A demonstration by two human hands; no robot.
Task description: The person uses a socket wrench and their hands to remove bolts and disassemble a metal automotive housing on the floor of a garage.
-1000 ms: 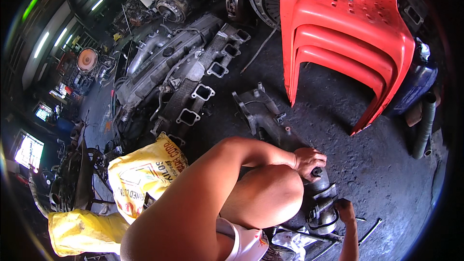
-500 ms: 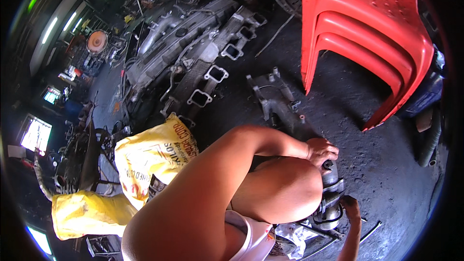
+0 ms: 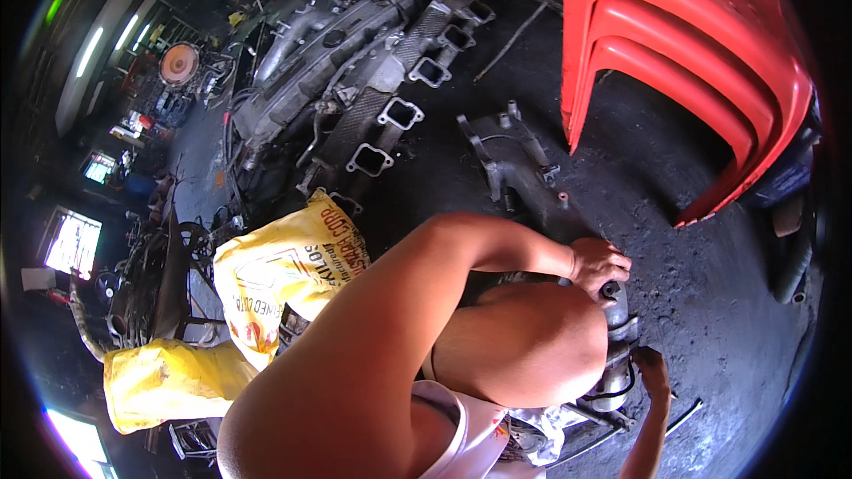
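A grey metal cylinder with bands around it lies on the dark floor beside my bent bare knee. Curled over its far end is my left hand, just above a dark round fitting. My right hand is at the cylinder's right side, fingers pinched together by a band and a dark curved wire or hose. Whatever those fingertips hold is too small to make out. My knee hides the cylinder's left side. A forked cast metal bracket lies beyond my left hand.
Stacked red plastic chairs stand at the far right. Engine manifolds and a long cover lie far left. Yellow sacks sit to my left. Near the cylinder are thin rods and a crumpled white plastic sheet.
The view has shifted slightly, so the chairs appear larger and further right. Both hands keep about the same places on the cylinder.
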